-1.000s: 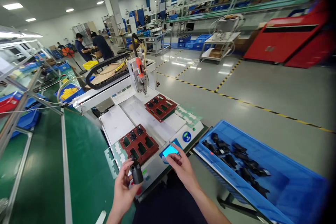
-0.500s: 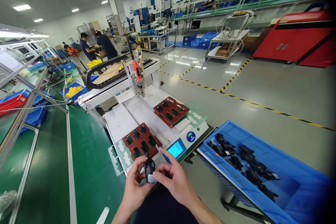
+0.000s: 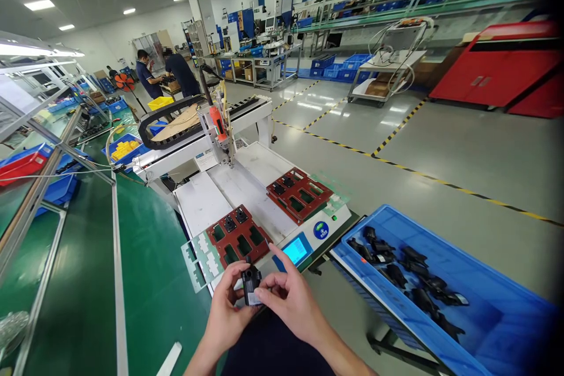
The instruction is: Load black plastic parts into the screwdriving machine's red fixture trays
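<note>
Green covers the big table [image 3: 150, 282] on my left side. In front of me is a white machine [image 3: 198, 197], with an orange tool [image 3: 218, 123] up on its arm. To my right is a long blue bin [image 3: 493, 311]. Some black parts [image 3: 436, 283] lie in a messy bunch inside it. Two red-brown trays sit on the machine: the near tray [image 3: 237, 235] on the left, and the far tray [image 3: 296, 189] on the right. Each one has two small black pieces [image 3: 230, 224] in it, side by side. A bright blue screen [image 3: 296, 249] glows on the machine's front.

My left hand [image 3: 229, 305] is closed around a black part with a round hole [image 3: 251, 282]. I hold it up just this side of the near tray. My right hand [image 3: 293, 302] is beside it, with one finger pointing out and the thumb at the part's low end. I can't tell if this hand is pinching anything. Down by that thumb is a little pale label [image 3: 252, 298] on the part.
</note>
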`<action>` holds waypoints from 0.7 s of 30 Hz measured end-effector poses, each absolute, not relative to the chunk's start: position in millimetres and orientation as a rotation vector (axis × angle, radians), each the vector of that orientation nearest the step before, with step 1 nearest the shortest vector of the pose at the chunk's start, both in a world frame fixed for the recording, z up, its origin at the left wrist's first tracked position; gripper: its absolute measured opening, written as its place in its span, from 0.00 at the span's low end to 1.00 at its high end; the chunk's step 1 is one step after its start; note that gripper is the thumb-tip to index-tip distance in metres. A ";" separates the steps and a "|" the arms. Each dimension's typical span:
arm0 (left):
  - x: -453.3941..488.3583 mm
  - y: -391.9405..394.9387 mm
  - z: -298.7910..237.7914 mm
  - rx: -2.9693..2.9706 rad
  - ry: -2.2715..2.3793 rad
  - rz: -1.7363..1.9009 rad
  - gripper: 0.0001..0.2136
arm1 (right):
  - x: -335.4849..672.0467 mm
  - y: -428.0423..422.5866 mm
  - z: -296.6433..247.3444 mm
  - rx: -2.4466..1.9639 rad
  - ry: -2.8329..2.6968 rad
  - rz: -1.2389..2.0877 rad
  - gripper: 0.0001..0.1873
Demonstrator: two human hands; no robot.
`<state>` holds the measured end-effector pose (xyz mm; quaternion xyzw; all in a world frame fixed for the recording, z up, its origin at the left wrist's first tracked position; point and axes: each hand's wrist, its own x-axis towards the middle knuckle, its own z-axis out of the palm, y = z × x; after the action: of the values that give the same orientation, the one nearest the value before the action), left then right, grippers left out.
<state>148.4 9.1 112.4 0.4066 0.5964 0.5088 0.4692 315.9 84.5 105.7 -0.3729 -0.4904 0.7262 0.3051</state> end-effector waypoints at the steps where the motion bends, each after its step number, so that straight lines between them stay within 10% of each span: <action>1: 148.7 9.8 112.9 1.000 1.466 1.244 0.25 | 315.6 83.6 104.9 -0.992 -1.309 1.911 0.54; 11: 147.1 9.9 111.8 0.872 1.429 1.288 0.28 | 316.4 71.0 83.3 -0.968 -1.756 1.081 0.37; 16: 154.3 10.0 103.8 1.097 1.508 1.268 0.25 | 319.6 74.7 80.2 -1.093 -1.717 1.425 0.58; 21: 166.6 16.5 83.6 1.378 1.552 1.031 0.29 | 311.6 82.8 41.7 -1.198 -1.586 1.452 0.49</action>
<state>166.6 16.5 83.6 0.5448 0.6136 0.4078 0.4004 311.6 82.8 41.7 -0.4588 -0.6073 0.5562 0.3337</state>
